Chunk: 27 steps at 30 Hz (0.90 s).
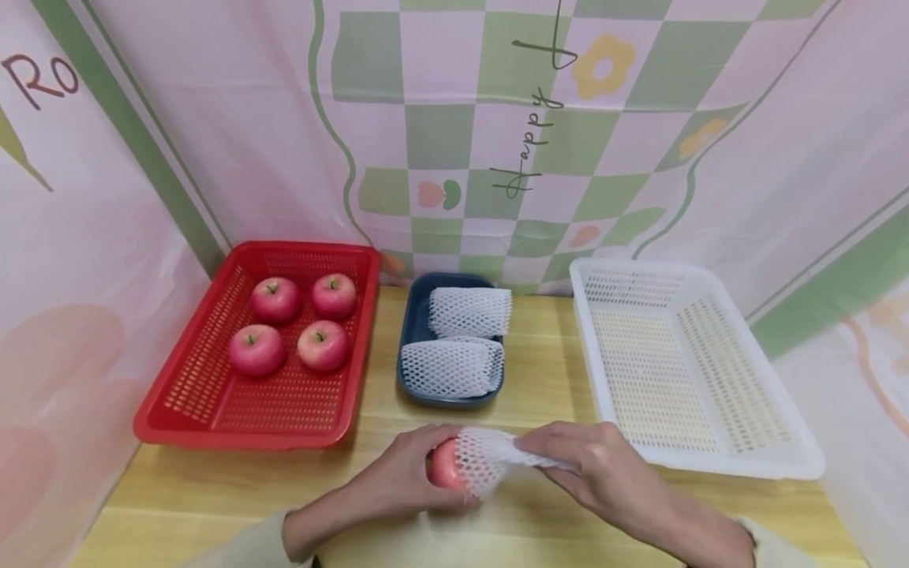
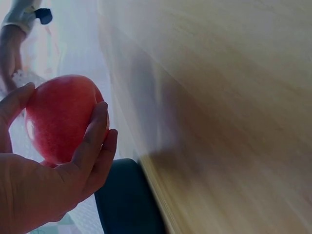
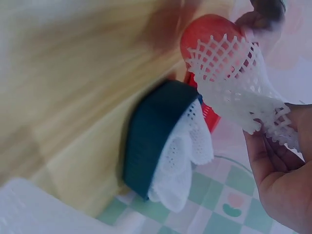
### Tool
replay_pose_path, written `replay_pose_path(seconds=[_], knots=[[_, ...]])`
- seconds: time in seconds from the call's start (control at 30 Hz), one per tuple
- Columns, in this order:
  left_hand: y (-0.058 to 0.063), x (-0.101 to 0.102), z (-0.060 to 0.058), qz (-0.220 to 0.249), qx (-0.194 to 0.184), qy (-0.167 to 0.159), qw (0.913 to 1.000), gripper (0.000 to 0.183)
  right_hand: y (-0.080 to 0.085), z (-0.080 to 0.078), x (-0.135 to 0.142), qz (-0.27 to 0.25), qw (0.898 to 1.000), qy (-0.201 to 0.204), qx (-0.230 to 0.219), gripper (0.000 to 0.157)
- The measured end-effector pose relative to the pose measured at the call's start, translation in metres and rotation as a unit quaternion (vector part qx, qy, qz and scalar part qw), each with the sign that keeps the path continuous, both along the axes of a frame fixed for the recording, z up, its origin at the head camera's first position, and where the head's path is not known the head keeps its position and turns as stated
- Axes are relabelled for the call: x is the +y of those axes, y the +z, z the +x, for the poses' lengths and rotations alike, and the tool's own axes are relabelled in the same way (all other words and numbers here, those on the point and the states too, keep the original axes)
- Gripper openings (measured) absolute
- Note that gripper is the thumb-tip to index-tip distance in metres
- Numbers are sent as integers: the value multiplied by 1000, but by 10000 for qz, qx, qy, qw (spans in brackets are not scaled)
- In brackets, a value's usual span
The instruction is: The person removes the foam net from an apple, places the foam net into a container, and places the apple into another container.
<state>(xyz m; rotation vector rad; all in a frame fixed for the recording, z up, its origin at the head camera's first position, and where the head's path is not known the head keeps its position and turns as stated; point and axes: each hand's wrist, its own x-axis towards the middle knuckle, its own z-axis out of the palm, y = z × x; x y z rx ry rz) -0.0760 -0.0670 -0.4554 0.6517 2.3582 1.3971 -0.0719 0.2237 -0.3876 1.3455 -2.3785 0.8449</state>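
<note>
My left hand (image 1: pixel 419 467) grips a red apple (image 2: pixel 63 117), thumb on one side and fingers curled round the other. A white foam net sleeve (image 3: pixel 226 83) is stretched over part of the apple's side. With my right hand (image 1: pixel 604 469) I pinch the narrow free end of that sleeve, to the right of the apple. Both hands are above the near part of the table, in front of a dark blue tray (image 1: pixel 454 401). More foam net sleeves (image 1: pixel 447 368) lie flat in that tray, in two piles.
At the left stands a red basket (image 1: pixel 284 438) with several apples (image 1: pixel 323 345) in it. A white basket (image 1: pixel 710 461) stands at the right. The wooden table (image 1: pixel 547 371) meets a patterned curtain (image 1: pixel 440 134) behind.
</note>
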Motion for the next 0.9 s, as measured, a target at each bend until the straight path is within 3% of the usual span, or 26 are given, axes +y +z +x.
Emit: replay_pose_path(seconds=[0.13,0.23,0.5,0.7,0.9], knots=[[-1,-1,1,34,13,-20,10000,74,10,-5,0,31,9994,51,329,43],[0,-4,1,81,4,12,10000,73,20,-10,1,120,9990,21,437,48],[13,-16,4,274,104,-13,9996,74,46,-29,4,244,9970,-16,734,22],[28,-27,7,268,467,58,9985,68,62,-44,5,251,9967,-101,771,43],[43,-41,7,133,733,144,9971,69,73,-65,4,346,9952,-275,871,44]])
